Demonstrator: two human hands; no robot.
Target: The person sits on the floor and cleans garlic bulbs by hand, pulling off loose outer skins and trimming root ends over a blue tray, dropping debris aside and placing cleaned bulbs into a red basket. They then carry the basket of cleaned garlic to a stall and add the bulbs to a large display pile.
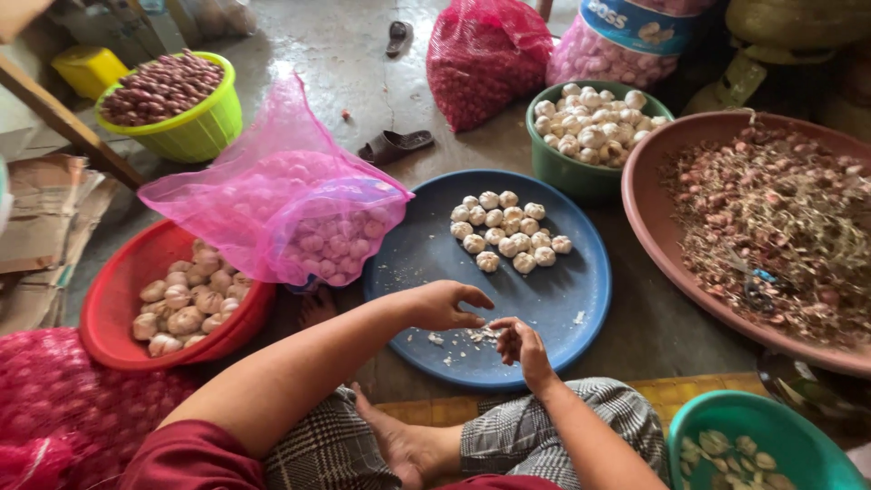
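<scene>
My left hand (445,305) hovers over the near edge of a round blue tray (562,299), fingers curled and pinching at small white garlic skins (472,338). My right hand (519,343) is beside it, fingers closed around a small piece of garlic; what exactly it holds is mostly hidden. A heap of several peeled-looking garlic bulbs (508,233) lies at the far side of the tray.
A pink mesh sack of garlic (281,200) rests over a red basin (113,299) with garlic. A green bowl of garlic (590,122), a wide brown basin of skins (771,218), a lime basket of shallots (172,104), a teal bowl (753,445) and sandals surround me.
</scene>
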